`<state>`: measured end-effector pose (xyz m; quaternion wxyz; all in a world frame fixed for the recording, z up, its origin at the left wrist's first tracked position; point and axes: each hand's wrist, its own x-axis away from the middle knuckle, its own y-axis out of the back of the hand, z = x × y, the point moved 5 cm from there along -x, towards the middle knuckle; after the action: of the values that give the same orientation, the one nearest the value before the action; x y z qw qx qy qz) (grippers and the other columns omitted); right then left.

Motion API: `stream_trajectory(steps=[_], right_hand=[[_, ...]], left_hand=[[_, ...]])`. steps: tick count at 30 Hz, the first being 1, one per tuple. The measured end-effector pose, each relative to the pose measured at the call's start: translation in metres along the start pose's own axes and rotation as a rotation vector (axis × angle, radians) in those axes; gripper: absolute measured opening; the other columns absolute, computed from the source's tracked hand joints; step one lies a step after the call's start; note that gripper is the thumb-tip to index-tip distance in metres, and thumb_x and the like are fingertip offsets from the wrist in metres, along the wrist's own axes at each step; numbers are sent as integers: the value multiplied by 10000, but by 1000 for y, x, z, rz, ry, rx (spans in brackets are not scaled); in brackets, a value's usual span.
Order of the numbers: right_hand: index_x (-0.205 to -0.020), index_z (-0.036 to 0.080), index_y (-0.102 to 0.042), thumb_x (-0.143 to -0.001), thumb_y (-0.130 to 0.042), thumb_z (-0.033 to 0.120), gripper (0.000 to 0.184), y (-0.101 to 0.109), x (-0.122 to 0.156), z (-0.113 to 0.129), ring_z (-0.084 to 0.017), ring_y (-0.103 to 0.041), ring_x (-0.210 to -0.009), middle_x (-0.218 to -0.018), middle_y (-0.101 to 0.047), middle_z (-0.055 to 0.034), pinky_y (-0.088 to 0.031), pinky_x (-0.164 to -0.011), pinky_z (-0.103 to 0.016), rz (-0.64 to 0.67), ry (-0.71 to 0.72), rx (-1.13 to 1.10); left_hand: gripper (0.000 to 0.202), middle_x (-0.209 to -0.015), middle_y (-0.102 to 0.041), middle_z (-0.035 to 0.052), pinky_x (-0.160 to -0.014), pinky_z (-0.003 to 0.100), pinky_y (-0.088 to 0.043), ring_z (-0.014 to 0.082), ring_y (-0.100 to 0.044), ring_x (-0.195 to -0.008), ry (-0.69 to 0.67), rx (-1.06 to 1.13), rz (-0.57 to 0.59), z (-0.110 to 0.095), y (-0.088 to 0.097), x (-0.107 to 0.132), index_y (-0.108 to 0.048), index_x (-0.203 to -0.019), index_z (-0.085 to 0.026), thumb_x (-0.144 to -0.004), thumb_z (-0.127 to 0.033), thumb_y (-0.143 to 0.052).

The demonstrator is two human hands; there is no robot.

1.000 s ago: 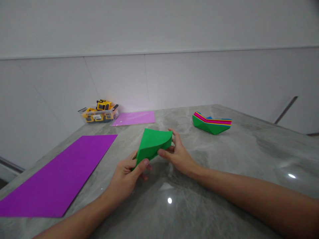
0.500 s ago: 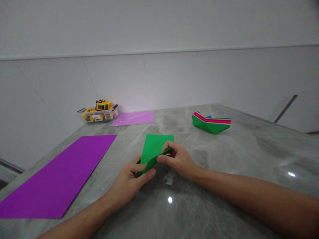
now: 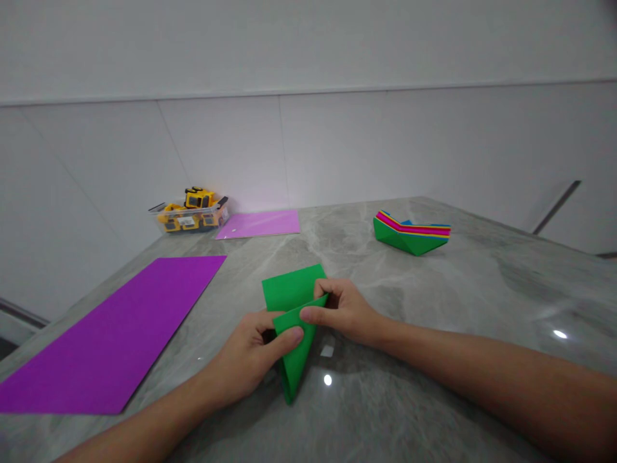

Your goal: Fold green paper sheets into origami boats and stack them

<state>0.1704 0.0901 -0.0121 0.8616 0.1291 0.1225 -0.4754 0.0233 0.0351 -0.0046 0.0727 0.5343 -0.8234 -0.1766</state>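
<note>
A folded green paper (image 3: 289, 292) sits on the grey marble table (image 3: 434, 308) in front of me, one flap flat and a pointed flap hanging toward me. My left hand (image 3: 250, 354) pinches the fold with thumb and fingers closed on it. My right hand (image 3: 340, 312) grips the same fold from the right, thumb on top. The two thumbs nearly touch at the crease.
A large purple sheet (image 3: 120, 328) lies at the left, and a paler pink sheet (image 3: 260, 223) farther back. A clear tub of yellow toy vehicles (image 3: 190, 215) stands against the wall. A stack of nested coloured paper boats (image 3: 409, 235) sits at the back right.
The green paper came down from a raised, curved shape onto the table. Both hands drew closer to me and a pointed flap now folds down toward me.
</note>
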Motion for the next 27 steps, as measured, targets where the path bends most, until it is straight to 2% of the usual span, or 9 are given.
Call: stream_trajectory(steps=[2,3,5,7,8,10,13,20,27], right_hand=[[-790,175,-541,-714,-792,356,319,1,1,3,-95,-457,-631,-685,-490,46,-371,-551,-208,-40,-4,-50],[-953,190,-552,-714,-796,344,375,2,1,4,-106,-506,-683,-761,-534,35,-419,-595,-214,-73,-6,-98],[-1276,255,-387,-704,-809,331,714,4,1,4,-129,-585,-784,-968,-587,-1,-496,-671,-249,-138,-33,-209],[-1393,311,-192,-687,-819,348,945,3,0,0,-140,-634,-764,-1130,-582,-44,-542,-639,-281,-150,-100,-287],[-1398,308,-189,-681,-820,370,957,0,0,-2,-144,-648,-722,-1157,-583,-63,-555,-599,-290,-120,-142,-305],[-1324,229,-359,-686,-803,424,802,-7,0,-6,-154,-661,-662,-1089,-627,-84,-565,-554,-298,-13,-216,-302],[-1019,128,-592,-719,-756,487,496,-15,1,-8,-159,-662,-641,-853,-675,-69,-563,-561,-279,126,-259,-271],[-929,110,-636,-696,-774,468,449,-14,3,-8,-159,-658,-581,-731,-685,-50,-548,-513,-260,157,-235,-281],[-856,121,-604,-677,-760,476,428,-17,7,-10,-136,-615,-481,-645,-653,-17,-516,-436,-234,230,-270,-255]], left_hand=[[348,-612,-509,-22,-563,221,-350,110,-416,-579,7,48,-10,2,-1,0,-615,-663,-150,-883,-416,-570],[349,-611,-513,-22,-553,219,-344,107,-411,-571,15,78,-31,4,0,-1,-621,-668,-149,-881,-421,-574],[350,-621,-543,-13,-543,218,-343,108,-421,-569,28,136,-94,6,3,-2,-642,-674,-145,-872,-428,-590],[344,-652,-597,8,-558,227,-364,123,-465,-590,33,173,-146,7,7,-3,-672,-688,-141,-865,-427,-600],[342,-670,-623,19,-575,233,-379,133,-491,-608,32,177,-158,7,8,-4,-686,-696,-139,-865,-424,-601],[345,-701,-659,35,-621,247,-406,151,-535,-648,30,166,-143,6,8,-4,-703,-699,-138,-869,-419,-598],[335,-724,-679,39,-670,257,-425,163,-570,-691,37,167,-97,5,6,-5,-713,-721,-139,-865,-423,-608],[226,-771,-705,27,-669,251,-438,164,-592,-718,63,225,-69,7,8,-4,-718,-792,-158,-791,-384,-709],[249,-792,-709,35,-724,275,-444,178,-597,-756,-1,135,95,-5,-1,-1,-723,-794,-158,-839,-392,-651]])
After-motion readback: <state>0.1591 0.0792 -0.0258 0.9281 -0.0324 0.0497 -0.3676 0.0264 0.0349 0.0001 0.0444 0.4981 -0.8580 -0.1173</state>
